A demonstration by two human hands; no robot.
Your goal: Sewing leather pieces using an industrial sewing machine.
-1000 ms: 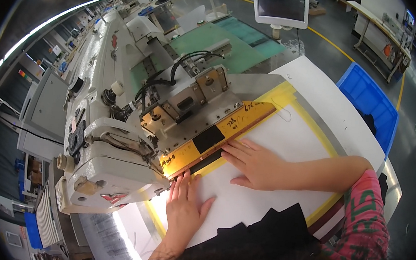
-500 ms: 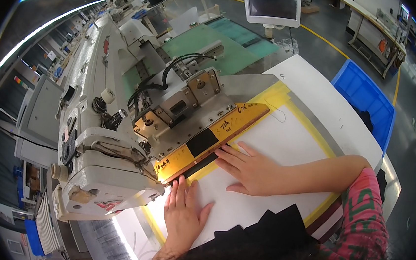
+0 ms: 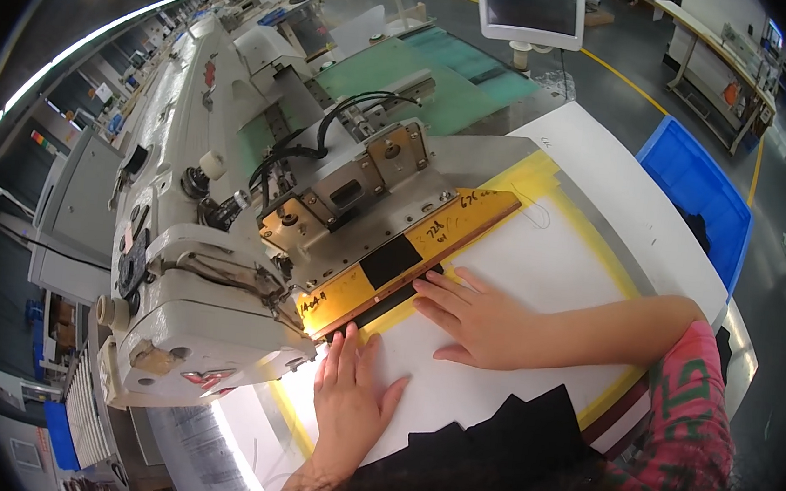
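A narrow black fabric strip (image 3: 390, 305) lies along the front edge of a yellow clamp bar (image 3: 455, 235) with handwritten marks, part of a large sewing machine (image 3: 208, 328). My left hand (image 3: 346, 416) rests flat on the white work surface (image 3: 419, 379), its fingertips at the strip's near-left end, close to the machine head. Farther right, my right hand (image 3: 478, 322) lies with fingers extended, its tips at the strip's other end. Neither hand grips anything. How far the strip runs under the bar is hidden.
Yellow tape (image 3: 590, 235) borders the white surface. Black fabric pieces (image 3: 513, 426) lie close to my body. A blue bin (image 3: 696, 202) with dark contents stands at the right. A monitor (image 3: 532, 7) and a green plate (image 3: 417, 79) are behind the machine.
The whole view has shifted slightly, so everything sits a little farther right. Both hands stay flat at the strip, with hardly any visible movement against the bar.
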